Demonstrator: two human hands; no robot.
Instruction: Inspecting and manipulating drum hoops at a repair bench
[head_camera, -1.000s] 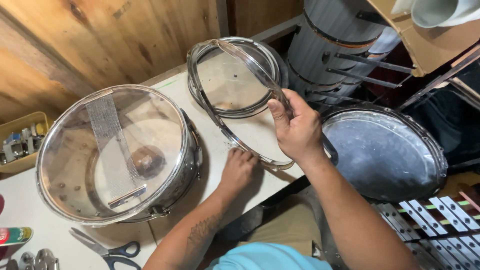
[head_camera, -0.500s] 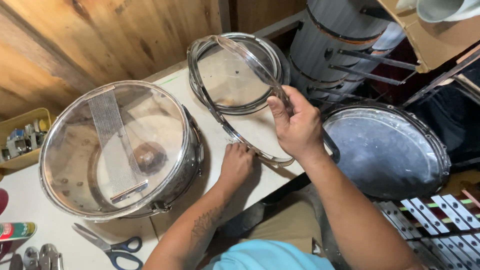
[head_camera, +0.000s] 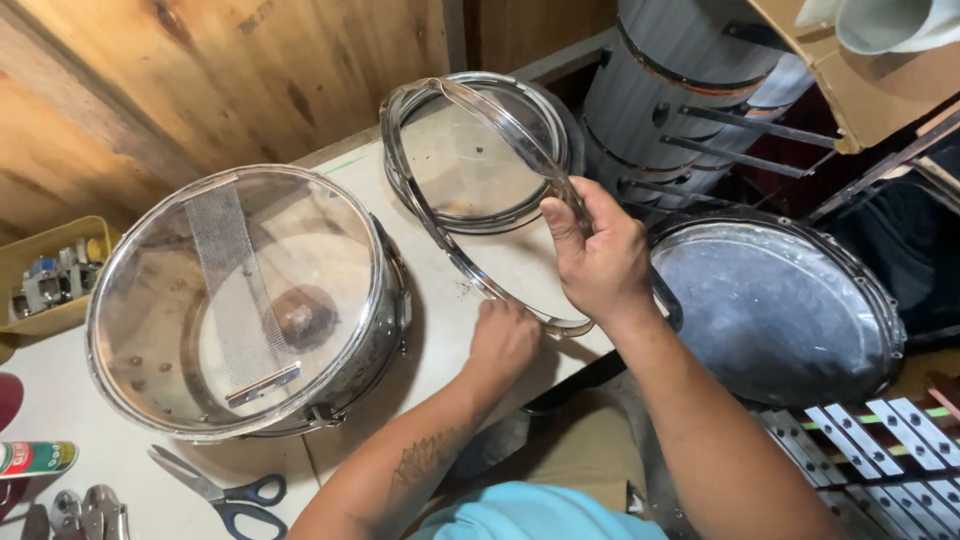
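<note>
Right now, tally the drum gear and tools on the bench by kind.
Snare drum: 1
Metal hoops: 2, right hand and left hand on them
Clear drumhead: 1
Scissors: 1
Total: 5

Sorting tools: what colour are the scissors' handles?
Blue, seen in the head view: scissors.

A drum repair workshop: a snare drum (head_camera: 240, 310) sits on a worn white bench (head_camera: 80, 400) against plank walls (head_camera: 200, 70), with scissors (head_camera: 225, 490), a parts tray (head_camera: 45, 285) and more drums (head_camera: 775, 310) nearby.
</note>
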